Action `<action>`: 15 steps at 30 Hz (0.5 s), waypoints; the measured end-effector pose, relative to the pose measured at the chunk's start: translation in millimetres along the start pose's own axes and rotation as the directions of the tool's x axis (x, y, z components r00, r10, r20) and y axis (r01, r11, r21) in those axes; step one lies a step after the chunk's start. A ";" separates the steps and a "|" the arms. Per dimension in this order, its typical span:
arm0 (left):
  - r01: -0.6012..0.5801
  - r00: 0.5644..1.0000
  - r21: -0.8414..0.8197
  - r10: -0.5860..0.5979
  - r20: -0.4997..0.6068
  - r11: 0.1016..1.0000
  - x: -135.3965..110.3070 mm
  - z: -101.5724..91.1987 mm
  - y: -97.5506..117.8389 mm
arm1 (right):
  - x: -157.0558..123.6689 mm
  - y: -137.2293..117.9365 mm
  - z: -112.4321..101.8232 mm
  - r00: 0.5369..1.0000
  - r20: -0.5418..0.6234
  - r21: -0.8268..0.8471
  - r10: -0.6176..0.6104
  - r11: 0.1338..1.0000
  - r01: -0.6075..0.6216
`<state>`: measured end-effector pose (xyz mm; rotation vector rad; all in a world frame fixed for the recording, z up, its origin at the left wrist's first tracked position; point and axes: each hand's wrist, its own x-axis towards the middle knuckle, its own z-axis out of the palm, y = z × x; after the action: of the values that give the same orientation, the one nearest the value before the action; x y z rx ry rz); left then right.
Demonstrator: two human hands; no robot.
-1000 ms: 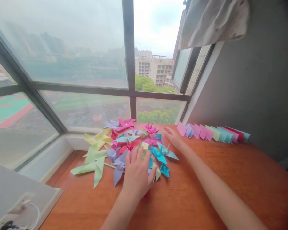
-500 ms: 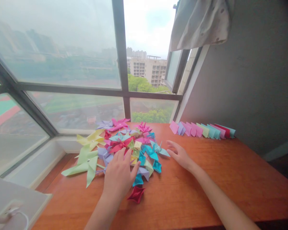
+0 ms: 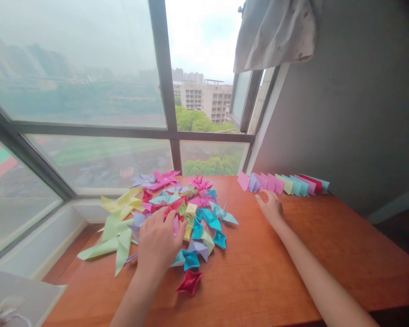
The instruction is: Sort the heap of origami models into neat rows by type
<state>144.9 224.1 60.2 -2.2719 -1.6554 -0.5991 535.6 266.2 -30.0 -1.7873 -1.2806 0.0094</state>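
Observation:
My left hand (image 3: 160,238) rests over a pile of folded paper pieces, its fingers bent and its thumb apart. A bit of pink paper (image 3: 176,225) shows between thumb and index finger; whether it is held I cannot tell. Around this hand are a pale green pinwheel (image 3: 120,236), a teal paper crane (image 3: 225,213), blue star-shaped boxes (image 3: 191,260) and a dark red star box (image 3: 190,283). My right hand (image 3: 271,210) hovers just in front of a row of standing folded papers (image 3: 286,185), fingers apart, with nothing visible in it.
All the paper lies on a reddish-brown wooden table (image 3: 252,272). A yellow pinwheel (image 3: 124,202) and a magenta pinwheel (image 3: 163,179) lie at the back left. Windows (image 3: 98,159) stand behind the table, and a grey wall (image 3: 327,122) rises at the right.
My right hand has moved right, from beside the teal crane to the row of folded papers. The left hand has shifted slightly over the pile. The view has turned a little to the right.

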 end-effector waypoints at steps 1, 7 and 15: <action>-0.036 0.999 -0.045 0.035 -0.025 0.998 1.1 1.5 5.0 | 6.1 4.1 0.0 0.999 -0.040 -0.020 0.007 1.000 -0.007; -0.229 0.971 -0.313 0.196 -0.134 0.922 -5.8 13.0 37.9 | 35.7 3.7 17.8 0.987 -0.157 -0.224 0.030 0.972 -0.065; -0.292 0.953 -0.451 0.215 -0.214 0.844 -13.6 18.7 41.8 | 58.7 -24.4 51.4 0.975 -0.142 -0.284 0.173 0.936 -0.208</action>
<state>184.2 208.0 38.4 -2.6350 -1.1932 -1.1931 519.9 345.3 -16.7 -2.1327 -1.0634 -0.1844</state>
